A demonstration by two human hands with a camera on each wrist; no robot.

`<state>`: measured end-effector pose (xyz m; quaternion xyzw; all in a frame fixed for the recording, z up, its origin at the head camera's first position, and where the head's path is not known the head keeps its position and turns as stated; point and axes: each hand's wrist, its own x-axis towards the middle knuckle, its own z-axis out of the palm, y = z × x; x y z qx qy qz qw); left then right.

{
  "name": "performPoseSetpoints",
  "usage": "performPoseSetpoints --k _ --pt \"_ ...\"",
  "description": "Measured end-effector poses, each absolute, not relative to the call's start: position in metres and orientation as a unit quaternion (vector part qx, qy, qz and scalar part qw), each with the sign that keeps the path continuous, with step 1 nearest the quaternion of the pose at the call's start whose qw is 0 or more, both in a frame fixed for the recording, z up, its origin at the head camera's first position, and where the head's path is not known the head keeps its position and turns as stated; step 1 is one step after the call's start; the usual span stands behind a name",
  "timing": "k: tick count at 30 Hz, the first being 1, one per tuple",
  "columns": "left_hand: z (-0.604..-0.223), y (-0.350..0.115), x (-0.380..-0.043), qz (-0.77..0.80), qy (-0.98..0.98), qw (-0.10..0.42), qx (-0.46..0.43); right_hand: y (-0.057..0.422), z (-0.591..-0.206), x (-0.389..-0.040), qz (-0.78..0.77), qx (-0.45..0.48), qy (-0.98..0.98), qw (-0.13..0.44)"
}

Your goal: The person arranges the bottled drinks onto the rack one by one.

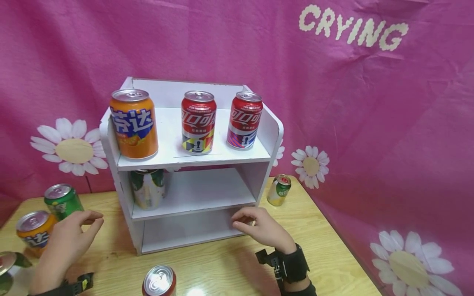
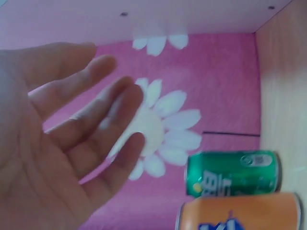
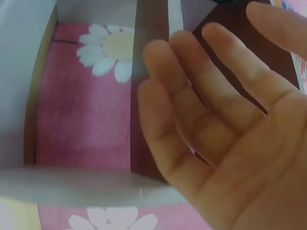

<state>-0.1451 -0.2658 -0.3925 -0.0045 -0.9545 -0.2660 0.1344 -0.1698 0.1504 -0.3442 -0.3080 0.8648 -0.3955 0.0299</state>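
Observation:
My left hand hovers over the left side of the table, its fingers loosely bent and holding nothing. Close to it stand an orange soda can and a green soda can; both show in the left wrist view too. My right hand is in front of the lower right of the white shelf, fingers relaxed, palm bare in the right wrist view. On the top level are an orange can and two red cola cans. A white-and-green can stands at the middle level's left end.
A red-sided can stands at the table's front, partly cut off. Right of the shelf is a small green-and-yellow can. Another can is partly visible at the left edge. Pink flowered cloth hangs behind and right of the table.

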Motion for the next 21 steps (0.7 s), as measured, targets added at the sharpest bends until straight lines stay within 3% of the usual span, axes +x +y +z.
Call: performPoseSetpoints --k 8,12,16,21 --pt "-0.391 -0.287 -0.132 -0.261 -0.906 0.315 0.109 0.163 -0.345 -0.171 -0.384 -0.306 0.869 0.057" --pt "-0.416 -0.317 -0.138 -0.331 -0.851 0.368 0.178 0.165 -0.345 -0.171 -0.382 -0.31 0.868 0.064" --pt "-0.446 -0.348 -0.142 -0.388 -0.823 0.321 0.263 0.164 -0.342 -0.171 -0.382 -0.312 0.867 0.071" --pt "-0.47 -0.37 -0.136 -0.429 -0.814 0.187 0.345 0.164 -0.344 -0.172 -0.387 -0.319 0.862 0.072"
